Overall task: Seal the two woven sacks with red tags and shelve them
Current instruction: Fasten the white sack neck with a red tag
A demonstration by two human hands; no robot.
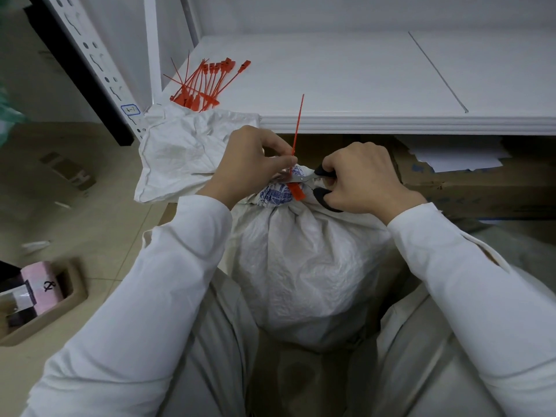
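A storeroom with a beige tiled floor [105, 230] and white racking. Nearest, standing between the person's knees, is a filled white woven sack [301, 266], its neck gathered tight and cinched by a red plastic tag [298, 127] whose flat locking head lies against the blue-printed bunch of cloth. The left hand [249, 164] pinches the tag's free tail between thumb and fingertips and holds it upright. The right hand [361, 179] has its fingers curled through the loops of black-handled steel scissors [301, 176], whose blades cross the tail just above the neck.

The risks, as I judge them:
- the blades sit very close to the left fingertips, so a slip could nick them;
- cutting too low could catch the cloth or the lock and spoil the seal;
- the cut tail could spring away.

Just behind, a second white woven sack [180, 158] slumps against the rack, with no tag that I can see. Beyond it, a bundle of spare red tags [204, 82] lies on the white metal shelf [361, 85], where both sacks must go.
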